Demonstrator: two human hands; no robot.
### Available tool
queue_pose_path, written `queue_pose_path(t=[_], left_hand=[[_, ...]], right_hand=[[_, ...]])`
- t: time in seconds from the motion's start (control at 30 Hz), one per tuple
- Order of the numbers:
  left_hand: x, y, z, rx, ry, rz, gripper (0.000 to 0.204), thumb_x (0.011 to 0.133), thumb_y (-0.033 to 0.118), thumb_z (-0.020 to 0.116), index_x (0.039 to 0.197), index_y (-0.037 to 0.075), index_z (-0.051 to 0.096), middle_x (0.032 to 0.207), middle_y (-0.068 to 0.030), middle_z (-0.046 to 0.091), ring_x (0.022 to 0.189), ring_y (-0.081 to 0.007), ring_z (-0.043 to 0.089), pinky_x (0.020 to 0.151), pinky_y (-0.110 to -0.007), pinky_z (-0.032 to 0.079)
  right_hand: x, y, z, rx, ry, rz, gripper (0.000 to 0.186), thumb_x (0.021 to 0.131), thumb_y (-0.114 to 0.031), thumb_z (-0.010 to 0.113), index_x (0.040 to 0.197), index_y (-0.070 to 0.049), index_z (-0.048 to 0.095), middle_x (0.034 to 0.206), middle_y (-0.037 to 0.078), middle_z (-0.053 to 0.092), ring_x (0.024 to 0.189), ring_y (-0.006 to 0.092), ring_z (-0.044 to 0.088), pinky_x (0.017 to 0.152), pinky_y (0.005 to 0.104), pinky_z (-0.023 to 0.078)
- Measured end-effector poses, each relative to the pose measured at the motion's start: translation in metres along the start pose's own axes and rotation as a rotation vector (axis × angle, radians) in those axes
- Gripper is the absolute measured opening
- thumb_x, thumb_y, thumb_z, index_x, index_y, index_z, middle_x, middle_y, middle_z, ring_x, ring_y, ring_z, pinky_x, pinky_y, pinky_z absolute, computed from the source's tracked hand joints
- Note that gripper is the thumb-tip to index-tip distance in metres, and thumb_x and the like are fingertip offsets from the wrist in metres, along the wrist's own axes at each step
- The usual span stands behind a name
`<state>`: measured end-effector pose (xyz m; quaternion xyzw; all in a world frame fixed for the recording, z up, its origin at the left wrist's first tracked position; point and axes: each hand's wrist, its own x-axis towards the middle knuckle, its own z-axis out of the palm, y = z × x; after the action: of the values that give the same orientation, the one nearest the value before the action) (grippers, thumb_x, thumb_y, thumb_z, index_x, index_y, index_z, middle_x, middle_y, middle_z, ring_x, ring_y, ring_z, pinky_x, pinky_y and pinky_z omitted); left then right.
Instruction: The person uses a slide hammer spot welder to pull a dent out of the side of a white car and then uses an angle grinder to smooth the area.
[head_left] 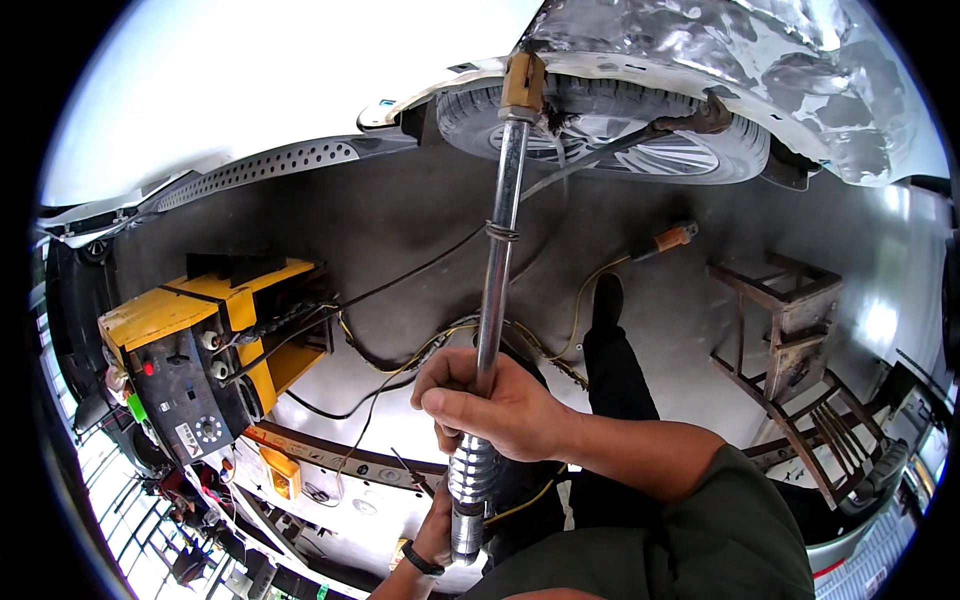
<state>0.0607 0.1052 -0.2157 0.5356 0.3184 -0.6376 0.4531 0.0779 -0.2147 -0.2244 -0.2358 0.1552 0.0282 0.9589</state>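
Note:
A long chrome slide hammer [497, 260] runs from my body up to the white car. Its brass-coloured clamp end [523, 88] meets the wheel-arch edge above the tyre [600, 130]. My right hand [505, 408] is wrapped round the rod just above the ribbed metal grip [472, 472]. Lower down, beside that grip, is my left hand [434, 532], closed on the near end, with its fingers partly hidden behind the metal. A dark band circles the left wrist. Some wire is wound round the rod at its middle.
A yellow and black machine [215, 345] stands at left, with cables crossing the floor. One cable reaches a rusty clamp [705, 118] at the wheel arch. An orange-handled tool [672, 238] lies on the floor. At right are a wooden stool [800, 310] and my foot [607, 300] nearer the middle.

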Motion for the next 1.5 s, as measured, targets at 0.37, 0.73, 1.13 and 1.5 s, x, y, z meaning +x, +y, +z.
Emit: queue_pose_path(t=[0.37,0.73,1.13,1.5], left_hand=[[-0.002,0.020,0.003,-0.060,-0.039,-0.082,0.045,0.099,0.046,0.050,0.122,0.008,0.054,0.093,-0.0118,0.071,0.075,-0.0211,0.073,0.066,-0.033,0.061],[-0.009,0.015,-0.025,-0.093,0.027,-0.191,0.051,0.105,0.039,0.040,0.149,0.014,0.033,0.101,-0.0069,0.065,0.077,-0.0156,0.070,0.064,-0.031,0.061],[-0.029,0.013,-0.032,-0.119,0.035,-0.201,0.048,0.101,0.040,0.044,0.140,0.011,0.044,0.110,-0.0050,0.064,0.091,-0.0130,0.066,0.076,-0.030,0.058],[0.003,0.020,-0.017,-0.118,0.061,-0.118,0.056,0.100,0.027,0.044,0.150,0.005,0.029,0.136,-0.0097,0.051,0.123,-0.0176,0.054,0.103,-0.035,0.044]], right_hand=[[0.006,0.003,0.000,0.103,-0.020,0.009,0.024,0.101,-0.024,0.056,0.105,-0.001,0.057,0.076,0.002,0.056,0.068,0.0094,0.061,0.064,0.0264,0.051],[0.035,-0.040,-0.014,-0.134,0.102,-0.061,0.047,0.099,-0.037,0.058,0.127,0.000,0.053,0.083,0.007,0.060,0.069,0.0139,0.064,0.064,0.0293,0.056],[-0.005,0.069,0.016,0.190,0.017,0.018,0.026,0.098,-0.028,0.063,0.104,-0.004,0.056,0.082,0.002,0.057,0.072,0.0096,0.061,0.066,0.0268,0.052],[0.004,0.016,0.005,-0.012,0.056,-0.057,0.026,0.097,-0.027,0.062,0.102,-0.002,0.055,0.079,0.003,0.057,0.070,0.0114,0.064,0.066,0.0287,0.054]])
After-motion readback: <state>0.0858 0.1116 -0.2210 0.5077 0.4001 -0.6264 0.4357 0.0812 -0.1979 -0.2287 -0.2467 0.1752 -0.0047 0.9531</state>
